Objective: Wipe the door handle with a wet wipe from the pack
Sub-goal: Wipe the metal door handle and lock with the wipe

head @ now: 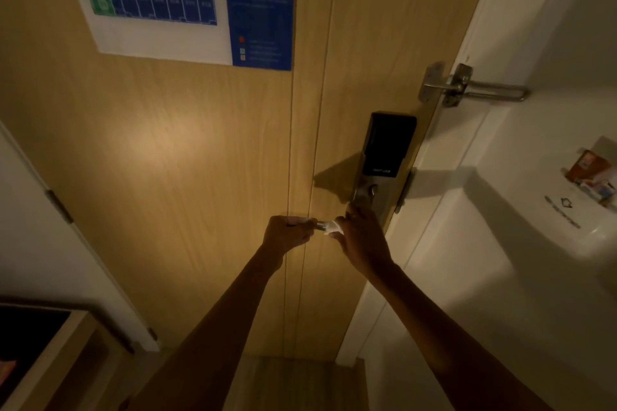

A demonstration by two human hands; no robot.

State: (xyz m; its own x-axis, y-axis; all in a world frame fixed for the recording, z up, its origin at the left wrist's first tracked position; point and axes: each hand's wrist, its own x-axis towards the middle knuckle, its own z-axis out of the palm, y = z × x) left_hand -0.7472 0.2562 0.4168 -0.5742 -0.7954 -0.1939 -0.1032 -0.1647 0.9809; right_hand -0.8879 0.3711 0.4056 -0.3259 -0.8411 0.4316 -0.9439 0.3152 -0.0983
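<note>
The metal door handle (321, 225) juts left from the lock plate on a light wooden door (187, 160); only a short shiny stretch of it shows between my hands. My left hand (287, 233) is closed around the handle's free end. My right hand (362, 237) presses a white wet wipe (330, 227) around the handle close to the plate. The wipe pack is not in view.
A black smart lock (389, 147) sits above the handle, with a metal swing-bar guard (474, 88) higher at the door's edge. A blue evacuation plan (187, 0) hangs on the door. A white wall unit (547, 210) with small packets stands right; a wooden cabinet (43, 357) is lower left.
</note>
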